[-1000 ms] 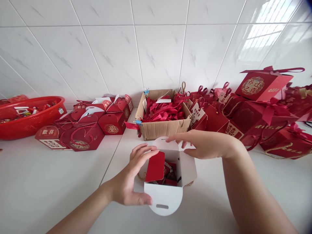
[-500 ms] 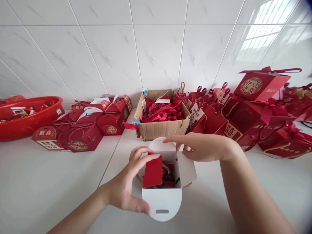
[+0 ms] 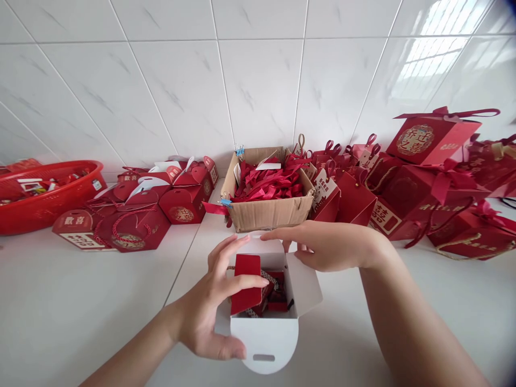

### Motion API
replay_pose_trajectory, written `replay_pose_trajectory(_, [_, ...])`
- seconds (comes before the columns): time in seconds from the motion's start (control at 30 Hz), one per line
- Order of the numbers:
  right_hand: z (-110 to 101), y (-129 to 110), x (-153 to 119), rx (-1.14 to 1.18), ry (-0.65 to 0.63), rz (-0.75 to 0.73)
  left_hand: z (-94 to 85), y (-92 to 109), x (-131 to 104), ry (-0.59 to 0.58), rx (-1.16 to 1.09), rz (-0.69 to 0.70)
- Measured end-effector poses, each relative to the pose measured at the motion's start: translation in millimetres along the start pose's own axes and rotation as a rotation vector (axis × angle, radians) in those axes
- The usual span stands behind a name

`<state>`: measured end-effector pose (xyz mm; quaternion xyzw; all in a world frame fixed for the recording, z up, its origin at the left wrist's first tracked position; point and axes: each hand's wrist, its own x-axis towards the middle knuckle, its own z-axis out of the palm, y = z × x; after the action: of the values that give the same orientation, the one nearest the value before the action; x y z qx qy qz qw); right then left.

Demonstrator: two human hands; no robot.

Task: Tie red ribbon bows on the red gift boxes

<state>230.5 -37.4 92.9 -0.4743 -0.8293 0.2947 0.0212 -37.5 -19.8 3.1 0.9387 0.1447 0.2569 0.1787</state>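
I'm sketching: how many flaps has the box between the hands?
4: a red flap folded inward at picture left, a white flap spread right, a rounded near flap, and a far flap partly covered by the right hand. None seems wholly hidden.

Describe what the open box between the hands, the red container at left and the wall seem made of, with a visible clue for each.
Open box: probably thin card, smooth white inside; its near flap is flat, with a cut slot.
Red container: likely glossy plastic; its rim shines.
Wall: apparently glazed ceramic tile; straight joints and a bright reflection show.
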Motion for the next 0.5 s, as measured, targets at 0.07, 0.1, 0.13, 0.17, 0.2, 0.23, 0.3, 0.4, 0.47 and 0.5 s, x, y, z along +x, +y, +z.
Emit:
replay_pose_trajectory(0.07, [0.1,0.2,0.2,-0.01,-0.002,0.021,-0.2,-1.8,-0.6,0.048,-0.004,0.029])
replay_pose_trajectory(0.1, [0.1,0.5,0.2,-0.012,-0.004,0.035,-0.3,-2.9,-1.0,0.092,-0.002,0.044])
replay_pose_trajectory(0.13, [0.1,0.8,0.1,-0.01,-0.005,0.047,-0.4,-3.9,-1.4,0.138,-0.001,0.056])
replay_pose_trajectory(0.17, [0.0,1.2,-0.1,-0.004,-0.004,0.058,-0.5,-4.8,-1.7,0.179,-0.001,0.06])
replay_pose_trajectory(0.2, [-0.2,1.7,-0.4,0.005,-0.005,0.067,-0.4,-5.5,-2.0,0.208,-0.005,0.057])
replay_pose_trajectory(0.23, [-0.4,2.1,-0.6,0.013,-0.005,0.074,-0.2,-6.0,-2.2,0.226,-0.015,0.047])
replay_pose_trajectory(0.3, [-1.0,2.6,-1.0,0.026,-0.006,0.082,0.7,-6.2,-2.3,0.245,-0.034,0.034])
replay_pose_trajectory(0.4, [-2.0,2.3,-0.7,0.031,-0.01,0.089,2.6,-5.8,-1.9,0.269,-0.043,0.029])
replay_pose_trajectory(0.47, [-2.3,2.0,-0.3,0.032,-0.013,0.088,3.4,-5.7,-1.5,0.281,-0.05,0.024])
replay_pose_trajectory(0.5, [-2.4,2.0,-0.2,0.034,-0.014,0.087,3.7,-5.7,-1.3,0.283,-0.056,0.024])
